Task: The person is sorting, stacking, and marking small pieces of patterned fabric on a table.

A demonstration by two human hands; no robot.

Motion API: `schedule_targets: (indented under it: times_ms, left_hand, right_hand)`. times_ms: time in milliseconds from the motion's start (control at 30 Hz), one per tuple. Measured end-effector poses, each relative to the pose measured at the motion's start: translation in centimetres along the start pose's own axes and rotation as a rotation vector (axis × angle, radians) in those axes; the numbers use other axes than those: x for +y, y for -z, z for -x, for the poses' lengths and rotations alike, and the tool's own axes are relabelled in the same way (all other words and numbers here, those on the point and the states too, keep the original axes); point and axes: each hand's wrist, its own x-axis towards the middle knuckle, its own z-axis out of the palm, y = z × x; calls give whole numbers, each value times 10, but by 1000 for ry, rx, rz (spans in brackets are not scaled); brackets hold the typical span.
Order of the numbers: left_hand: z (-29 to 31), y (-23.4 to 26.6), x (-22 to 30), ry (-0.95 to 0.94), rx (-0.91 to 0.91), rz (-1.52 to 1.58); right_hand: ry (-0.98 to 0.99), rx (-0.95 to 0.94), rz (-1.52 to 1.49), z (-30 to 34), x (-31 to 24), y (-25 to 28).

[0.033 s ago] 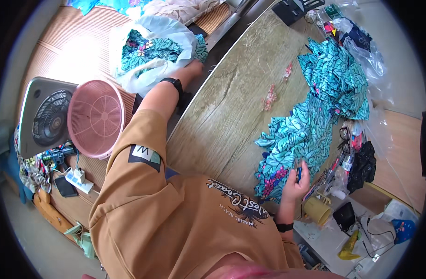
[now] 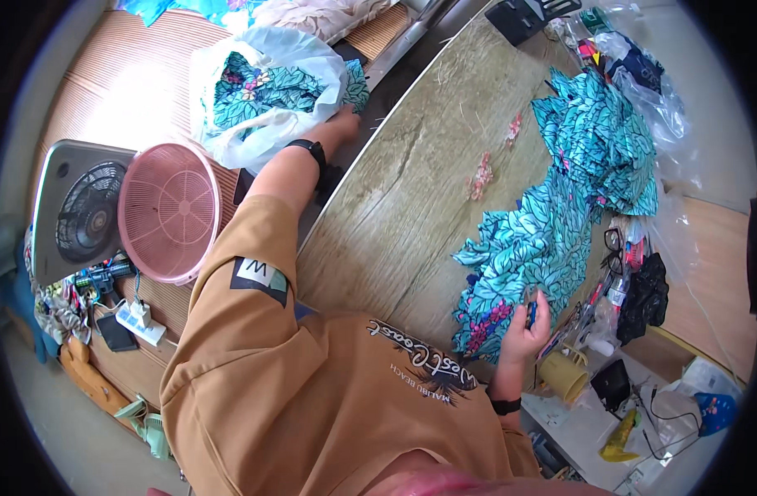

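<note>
My left hand (image 2: 343, 126) reaches far left to a white plastic bag (image 2: 209, 91). Its fingers close at the edge of a teal leaf-print cloth (image 2: 355, 83) that hangs out of the bag's mouth; the fingertips are partly hidden. Over the near right of the table my right hand (image 2: 526, 335) is curled around a small dark blue tool (image 2: 531, 312), too small to make out its kind. Beneath and beyond that hand lies a long crumpled pile of the same teal cloth (image 2: 544, 236), with pink flowers along its near edge.
Two small clumps of pink-red scraps (image 2: 481, 175) lie on the wooden table (image 2: 395, 198). Left of it stand a pink mesh basket (image 2: 170, 211) and a grey fan (image 2: 85, 207). Eyeglasses (image 2: 614, 250), a black plastic bag (image 2: 645, 298) and a yellow mug (image 2: 563, 376) crowd the right edge.
</note>
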Motion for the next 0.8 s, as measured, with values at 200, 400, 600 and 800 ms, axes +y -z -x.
schedule_targets:
  times_ms: [200, 400, 600, 800]
  left_hand:
    - [-43, -107, -55, 227, 686, -566]
    - [-42, -40, -8, 0, -76, -597]
    - [-2, -5, -8, -89, 340, 52]
    - [88, 114, 65, -92, 521, 947]
  right_hand:
    - [-26, 76, -18, 0, -1, -6]
    - [-45, 94, 39, 5, -4, -3]
    - [-23, 1, 9, 5, 0, -2]
    - [6, 50, -39, 5, 2, -4]
